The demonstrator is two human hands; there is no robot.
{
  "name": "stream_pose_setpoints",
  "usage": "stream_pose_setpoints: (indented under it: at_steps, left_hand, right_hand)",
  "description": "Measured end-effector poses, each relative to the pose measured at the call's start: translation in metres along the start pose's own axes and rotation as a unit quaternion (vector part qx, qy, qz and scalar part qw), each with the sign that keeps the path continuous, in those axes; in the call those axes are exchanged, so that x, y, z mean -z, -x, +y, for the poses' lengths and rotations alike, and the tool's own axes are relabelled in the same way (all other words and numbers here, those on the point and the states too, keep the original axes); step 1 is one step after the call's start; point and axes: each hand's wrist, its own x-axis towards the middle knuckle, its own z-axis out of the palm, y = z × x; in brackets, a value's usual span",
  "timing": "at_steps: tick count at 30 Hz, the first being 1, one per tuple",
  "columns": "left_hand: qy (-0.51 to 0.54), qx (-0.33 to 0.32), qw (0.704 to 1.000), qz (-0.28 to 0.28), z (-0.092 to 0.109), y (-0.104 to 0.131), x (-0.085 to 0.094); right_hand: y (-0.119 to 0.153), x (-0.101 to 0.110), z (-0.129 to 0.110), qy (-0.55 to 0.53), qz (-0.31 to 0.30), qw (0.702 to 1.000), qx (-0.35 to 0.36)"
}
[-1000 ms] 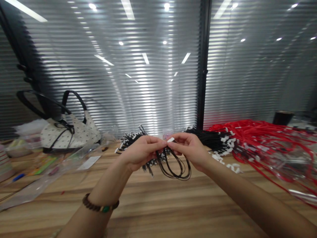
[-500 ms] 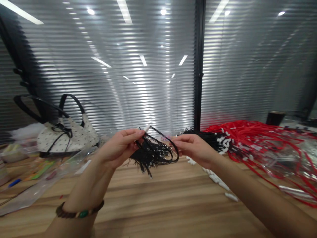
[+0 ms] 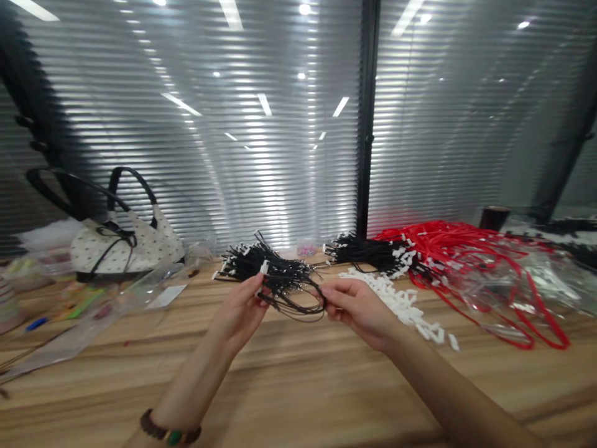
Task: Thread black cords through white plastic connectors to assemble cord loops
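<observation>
Head view: the person is holding a looped black cord between both hands, above the wooden desk. The left hand is pinching the cord's white tag end between thumb and fingertips, closed tight on it. The right hand is gripping the opposite side of the loop with narrow, curled fingers.

Taking the cord as the landmark: directly behind it, a bundle of black cords with white tips is lying on the desk, so close that the held loop is overlapping it in the picture. Behind and to the right, a second black bundle is resting, with a scatter of loose white clips running just right of the right hand. Farther right, a heap of red cords is spreading across clear plastic bags. Far to the left, a dotted handbag is standing beside more plastic wrapping and small coloured items.

In my judgement the main risk is tangling: the loop is hanging so near the bundle behind it that it could snag those strands and drag several out. The tag could also slip from the thin pinch if the cord is pulled taut, and a sweeping forearm could scatter the white clips.
</observation>
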Motion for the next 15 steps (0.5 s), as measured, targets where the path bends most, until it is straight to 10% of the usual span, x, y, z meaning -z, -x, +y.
stream_pose_setpoints:
  at_steps: [15]
  left_hand:
    - [-0.034, -0.022, 0.999, -0.027, 0.0, 0.01, 0.002]
  right_hand:
    - [0.004, 0.019, 0.007, -0.016, -0.016, 1.0, 0.003]
